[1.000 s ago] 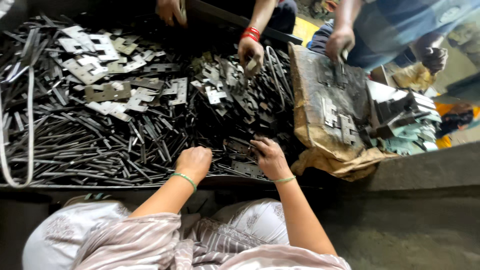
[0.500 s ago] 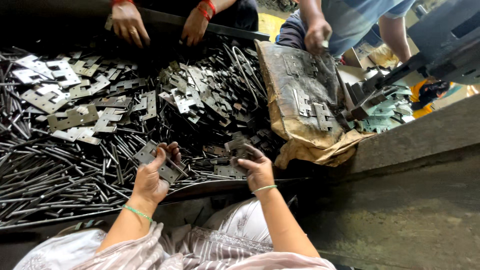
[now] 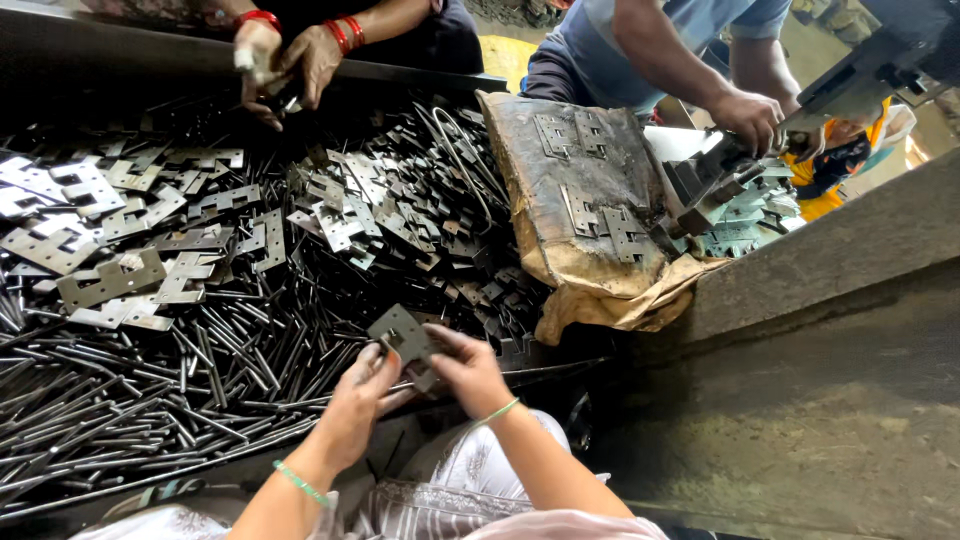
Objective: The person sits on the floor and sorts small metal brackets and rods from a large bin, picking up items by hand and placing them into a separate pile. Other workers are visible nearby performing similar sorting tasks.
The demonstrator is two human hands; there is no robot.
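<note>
The plate (image 3: pixel 402 338) is a flat, notched piece of stamped grey metal, held just above the near edge of the counter (image 3: pixel 300 75), at about 6 o'clock from the heap of like plates (image 3: pixel 340 215). It looks stiff and thin, light enough for fingertips alone, and it will not bend or break under a firm pinch. Its cut edges and notches are probably sharp, and the dull sheen hints at an oily film, so the flat faces near a corner seem the safest place to take it, with the thumb on top and fingers beneath.

The left hand (image 3: pixel 355 400) comes up from 7 o'clock, wrist bent back, fingers curled and closed on the plate's lower left edge. The right hand (image 3: pixel 465 370) comes in from 5 o'clock, thumb and forefinger pinching the plate's lower right side; whether it also holds a 2nd small part there I cannot tell. Both forearms angle inward, and each wrist wears a thin green band.

Loose rods (image 3: pixel 150 400) lie spread at 9 o'clock. At 12 o'clock, another person's hands (image 3: pixel 285 60) with red bangles work over the far rim. At 2 o'clock lies a worn sack (image 3: pixel 590 210) with plates on it.
</note>
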